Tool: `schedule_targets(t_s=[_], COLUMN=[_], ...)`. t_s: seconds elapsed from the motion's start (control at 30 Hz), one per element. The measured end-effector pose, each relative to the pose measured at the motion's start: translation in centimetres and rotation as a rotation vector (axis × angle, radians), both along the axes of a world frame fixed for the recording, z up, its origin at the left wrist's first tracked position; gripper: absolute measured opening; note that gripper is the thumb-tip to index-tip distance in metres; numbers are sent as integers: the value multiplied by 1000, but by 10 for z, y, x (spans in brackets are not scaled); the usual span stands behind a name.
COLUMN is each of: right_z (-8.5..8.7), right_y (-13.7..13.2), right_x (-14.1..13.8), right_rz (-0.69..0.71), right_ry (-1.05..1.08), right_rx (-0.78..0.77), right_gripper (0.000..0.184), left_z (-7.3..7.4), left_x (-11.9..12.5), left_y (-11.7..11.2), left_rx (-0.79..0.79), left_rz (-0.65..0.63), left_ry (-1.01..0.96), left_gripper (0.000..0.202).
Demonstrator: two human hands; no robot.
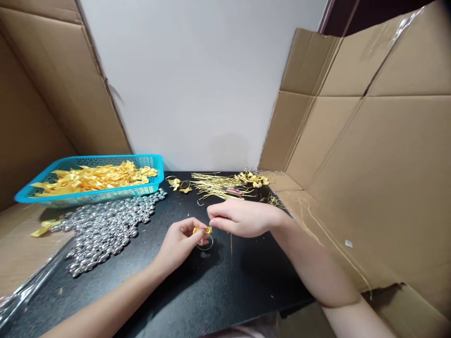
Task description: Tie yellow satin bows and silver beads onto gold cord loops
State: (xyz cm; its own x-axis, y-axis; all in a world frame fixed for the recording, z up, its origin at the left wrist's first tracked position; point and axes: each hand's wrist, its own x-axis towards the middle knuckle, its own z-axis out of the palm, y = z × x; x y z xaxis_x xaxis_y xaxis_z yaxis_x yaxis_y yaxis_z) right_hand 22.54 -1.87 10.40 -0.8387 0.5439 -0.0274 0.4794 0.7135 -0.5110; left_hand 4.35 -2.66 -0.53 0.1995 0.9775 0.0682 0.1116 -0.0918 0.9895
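Observation:
Between the thumb and fingers of my left hand [185, 238] is a small yellow ribbon bow [208, 230]. A loop of thin gold cord [210, 243] hangs below the bow. Close by on the right, my right hand [234, 218] is closed, its thumb and forefinger pinched together at the bow's right side. A thin strand [231, 241] hangs down beneath it; whether the fingers grip that strand is hard to see. Behind the hands lies a pile of cut gold cords [214, 184].
A blue basket [160, 176] full of yellow ribbon bows [98, 177] stands at the back left. Many silver beads [105, 227] spread before it. Bows with cord loops [252, 178] lie at the back, near a pink tool [234, 191]. Cardboard walls [380, 155] flank the black table [176, 300].

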Motion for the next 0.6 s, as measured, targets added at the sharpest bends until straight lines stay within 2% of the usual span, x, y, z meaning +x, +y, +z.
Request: schedule_targets(t_s=[0.13, 0.23, 0.3, 0.37, 0.43, 0.5, 0.6], right_z=[-11, -18, -24, -31, -38, -45, -54], right_y=[6, 24, 41, 61, 79, 94, 107], right_x=[-8, -6, 3, 15, 30, 44, 60], right_rz=[15, -68, -154, -201, -276, -386, -498], right_ry=[-82, -124, -91, -10, 70, 89, 58], right_rx=[-56, -86, -163, -340, -425, -405, -329], right_gripper=[22, 28, 31, 29, 27, 26, 25], left_z=[-3, 0, 4, 7, 10, 11, 13], left_x=[-8, -23, -38, -52, -62, -67, -66], left_y=[9, 20, 30, 40, 47, 50, 50], left_rx=[5, 42, 108, 172, 210, 284, 336], left_rz=[47, 128, 202, 280, 353, 401, 403], left_ry=[9, 98, 249, 448, 609, 692, 756], left_gripper=[20, 23, 23, 24, 21, 19, 18])
